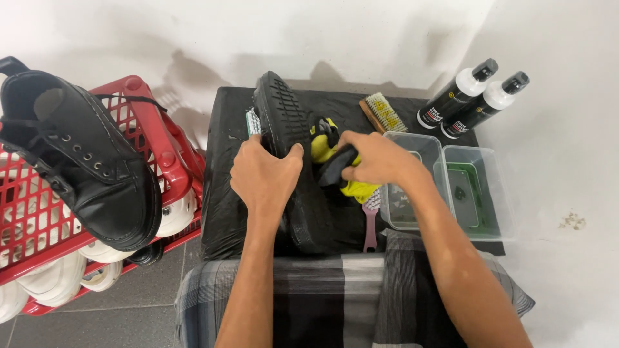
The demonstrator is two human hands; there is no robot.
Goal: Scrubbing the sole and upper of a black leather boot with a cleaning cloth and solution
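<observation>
A black boot (293, 138) lies on its side on a black mat (222, 193), with its ridged sole facing left and up. My left hand (264, 174) grips the sole near its middle. My right hand (374, 158) presses a yellow and black cloth (351, 187) against the boot's upper. A small brush with white bristles (253, 122) shows behind my left hand. A pink-handled brush (371, 219) lies on the mat below the cloth.
A second black boot (84, 154) rests on a red plastic basket (151, 129) holding white shoes at left. Two clear plastic tubs (480, 193), a wooden scrub brush (382, 111) and two black bottles with white shoulders (474, 96) stand at right. Plaid shorts cover my lap.
</observation>
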